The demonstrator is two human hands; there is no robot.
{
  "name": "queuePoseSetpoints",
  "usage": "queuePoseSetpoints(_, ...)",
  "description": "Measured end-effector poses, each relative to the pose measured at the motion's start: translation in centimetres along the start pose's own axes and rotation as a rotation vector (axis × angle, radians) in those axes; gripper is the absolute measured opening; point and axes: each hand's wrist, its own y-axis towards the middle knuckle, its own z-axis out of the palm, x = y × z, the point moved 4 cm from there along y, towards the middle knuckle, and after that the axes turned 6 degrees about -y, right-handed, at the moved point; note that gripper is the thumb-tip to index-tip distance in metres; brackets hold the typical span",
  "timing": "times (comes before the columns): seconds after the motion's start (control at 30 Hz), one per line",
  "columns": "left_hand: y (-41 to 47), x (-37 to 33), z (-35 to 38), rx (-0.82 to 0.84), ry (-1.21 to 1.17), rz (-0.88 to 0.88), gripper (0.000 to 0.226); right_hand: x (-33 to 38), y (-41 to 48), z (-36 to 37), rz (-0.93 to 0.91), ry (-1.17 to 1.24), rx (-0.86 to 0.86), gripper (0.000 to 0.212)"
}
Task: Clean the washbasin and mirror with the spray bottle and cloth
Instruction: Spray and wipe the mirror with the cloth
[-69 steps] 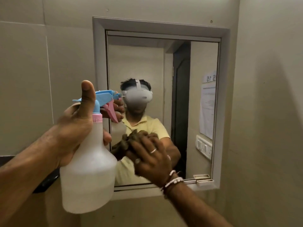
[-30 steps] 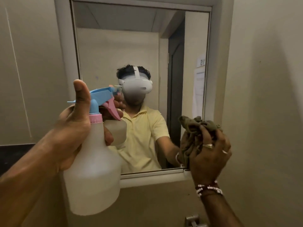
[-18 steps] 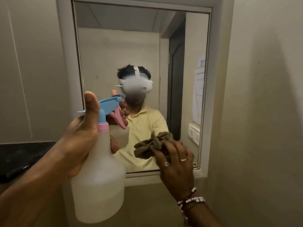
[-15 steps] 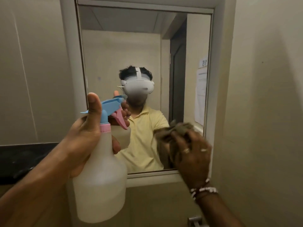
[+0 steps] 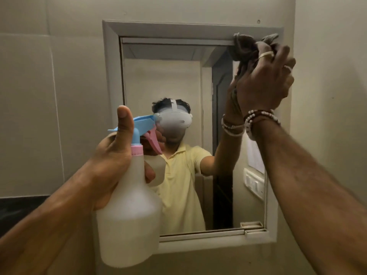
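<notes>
Right hand (image 5: pixel 264 84) squeezes one cloth (image 5: pixel 244 46) at the top right corner of the mirror (image 5: pixel 168 80). Left hand (image 5: pixel 111 165) fingers wrap one bottle (image 5: pixel 129 215).

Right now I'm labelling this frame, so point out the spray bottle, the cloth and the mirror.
spray bottle (image 5: pixel 129 225): head view, on its translucent white body.
cloth (image 5: pixel 243 47): head view, on the bunched part by the frame's top right corner.
mirror (image 5: pixel 158 80): head view, on bare glass, upper left.

A washroom is suggested: a framed mirror (image 5: pixel 174 80) is set into a pale tiled wall (image 5: pixel 49 96), and a dark door (image 5: pixel 222 120), a switch plate (image 5: pixel 254 183) and a paper notice (image 5: pixel 255 155) are reflected.
</notes>
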Motion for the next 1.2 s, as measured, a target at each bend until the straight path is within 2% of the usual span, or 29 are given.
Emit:
queuePoseSetpoints(0.1, 0.7, -1.2, -0.8, -0.051, 0.013, -0.014, 0.074, 1.0, 0.4, 0.3, 0.100, 0.003, -0.025, 0.041)
queuePoseSetpoints(0.17, 0.9, -2.1, -1.5, -0.085, 0.018, -0.005, 0.069, 3.6, -0.5, 0.4, 0.028, 0.053, -0.005, 0.040)
queuePoseSetpoints(0.23, 0.9, -2.7, -2.3, -0.121, 0.009, -0.006, 0.068, 6.9, -1.9, 0.3, -0.115, 0.127, 0.036, 0.038)
queuePoseSetpoints(0.33, 0.4, -3.1, -3.4, -0.139, 0.018, -0.005, 0.068, 13.2, -4.8, 0.1, -0.426, 0.189, 0.121, 0.040)
queuePoseSetpoints(0.4, -0.2, -2.9, -4.5, -0.155, 0.031, -0.007, 0.080, 16.7, -7.5, -0.2, -0.601, 0.214, 0.157, 0.040)
queuePoseSetpoints(0.47, -1.0, -2.4, -5.5, -0.167, 0.059, -0.008, 0.096, 18.0, -10.4, -0.4, -0.700, 0.202, 0.199, 0.040)
queuePoseSetpoints(0.53, -2.1, -1.6, -6.3, -0.176, 0.070, -0.018, 0.103, 17.0, -13.3, -0.8, -0.736, 0.226, 0.226, 0.041)
queuePoseSetpoints(0.67, -4.5, 0.3, -7.0, -0.210, 0.042, -0.060, 0.085, 12.5, -21.0, -3.3, -0.858, 0.299, 0.270, 0.034)
queuePoseSetpoints(0.8, -6.0, 1.7, -7.0, -0.212, 0.004, -0.106, 0.096, 6.8, -30.5, -5.6, -1.083, 0.347, 0.340, 0.028)
queuePoseSetpoints(0.9, -6.8, 2.5, -6.3, -0.225, -0.020, -0.135, 0.080, 4.6, -34.6, -6.8, -1.180, 0.376, 0.374, 0.023)
queuePoseSetpoints(0.97, -7.0, 2.9, -5.4, -0.216, -0.035, -0.148, 0.069, 4.1, -34.7, -7.1, -1.192, 0.391, 0.360, 0.022)
queuePoseSetpoints(1.1, -6.8, 3.1, -4.1, -0.206, -0.034, -0.158, 0.066, 3.7, -31.8, -5.7, -1.240, 0.353, 0.309, 0.028)
queuePoseSetpoints(1.2, -6.2, 2.6, -3.5, -0.207, -0.053, -0.143, 0.063, 5.1, -25.3, -3.9, -1.129, 0.365, 0.208, 0.025)
